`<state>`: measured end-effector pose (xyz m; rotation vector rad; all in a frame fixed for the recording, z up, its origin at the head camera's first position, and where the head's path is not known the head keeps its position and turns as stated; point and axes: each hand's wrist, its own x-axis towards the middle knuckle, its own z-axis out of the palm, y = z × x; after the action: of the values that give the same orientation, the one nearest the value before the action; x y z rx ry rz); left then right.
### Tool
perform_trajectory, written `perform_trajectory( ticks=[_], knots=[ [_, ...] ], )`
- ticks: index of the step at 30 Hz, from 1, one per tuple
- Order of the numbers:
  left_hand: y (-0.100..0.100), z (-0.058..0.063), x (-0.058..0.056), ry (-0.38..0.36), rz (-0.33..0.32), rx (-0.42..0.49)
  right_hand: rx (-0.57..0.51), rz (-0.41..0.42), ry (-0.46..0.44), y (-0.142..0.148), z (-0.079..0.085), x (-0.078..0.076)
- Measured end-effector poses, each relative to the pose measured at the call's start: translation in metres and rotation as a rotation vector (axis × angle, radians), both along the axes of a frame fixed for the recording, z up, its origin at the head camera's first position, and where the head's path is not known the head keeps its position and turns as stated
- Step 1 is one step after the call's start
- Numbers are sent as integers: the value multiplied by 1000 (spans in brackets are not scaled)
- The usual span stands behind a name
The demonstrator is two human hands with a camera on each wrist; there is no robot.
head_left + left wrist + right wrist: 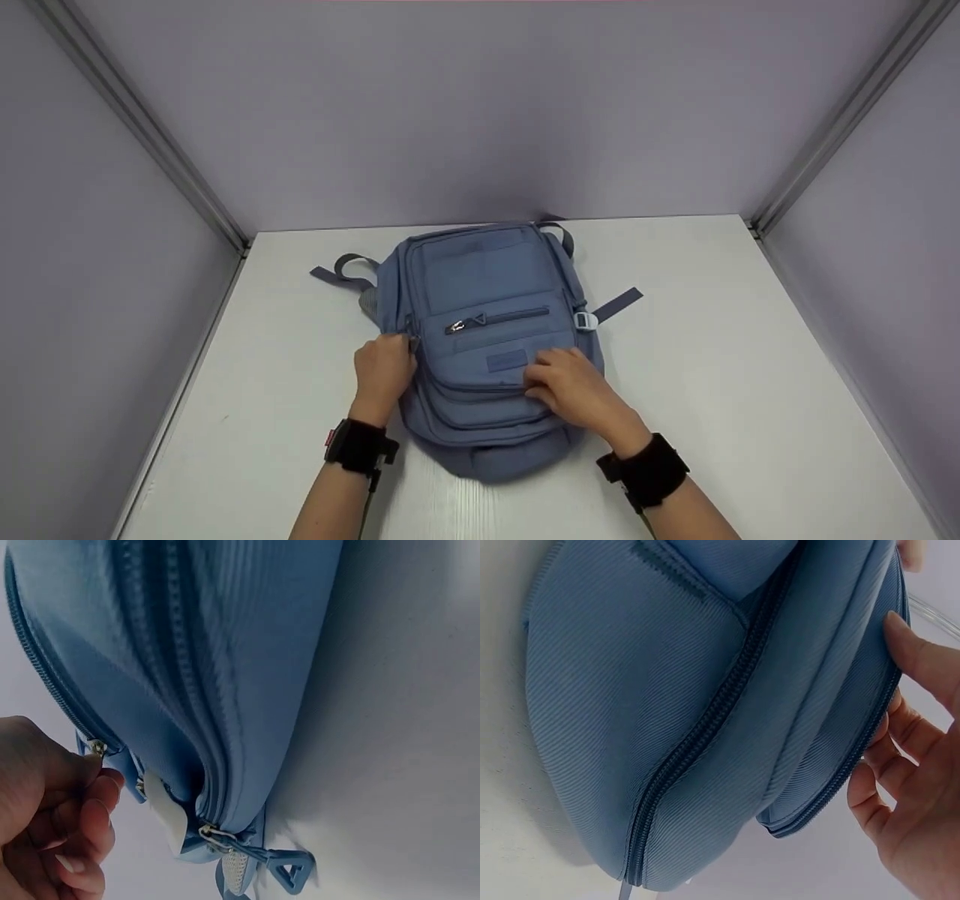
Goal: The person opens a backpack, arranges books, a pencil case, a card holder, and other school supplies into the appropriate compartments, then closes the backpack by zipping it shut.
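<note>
A blue backpack (487,277) lies front side up on the white table. At its left side my left hand (384,367) pinches a small metal zipper pull (97,746) between thumb and forefinger. My right hand (574,386) holds the zippered edge of the front pocket flap (847,735), thumb on one face and fingers on the other. Another zipper, with a triangular blue pull tab (291,870), hangs near the left hand. A white tag (166,814) sticks out between the layers.
Dark straps (341,276) trail from the backpack's left, and a strap end (619,304) with a white buckle (586,321) lies on its right. The white table (720,360) is bounded by grey panels (480,112) at the back and both sides.
</note>
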<state>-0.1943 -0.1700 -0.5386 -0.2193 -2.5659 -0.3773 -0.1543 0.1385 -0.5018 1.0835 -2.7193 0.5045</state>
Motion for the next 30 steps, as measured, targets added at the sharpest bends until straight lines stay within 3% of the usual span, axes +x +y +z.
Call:
perform_trajectory(
  ticks=[9,17,22,25,27,30],
  knots=[
    [6,3,-17,-117,68,14,-7,-1,-1,1,1,0],
    [6,0,-19,-113,85,54,-34,8,1,2,-1,0],
    [0,8,-9,-99,137,191,-84,-22,-12,10,-2,-2],
    [-1,17,3,-125,106,255,-117,-39,4,18,-2,-4],
    [2,22,14,-180,57,280,-138,-47,24,23,-3,-6],
    [10,28,35,-327,-23,291,-162,-69,27,31,-4,-8]
  ],
)
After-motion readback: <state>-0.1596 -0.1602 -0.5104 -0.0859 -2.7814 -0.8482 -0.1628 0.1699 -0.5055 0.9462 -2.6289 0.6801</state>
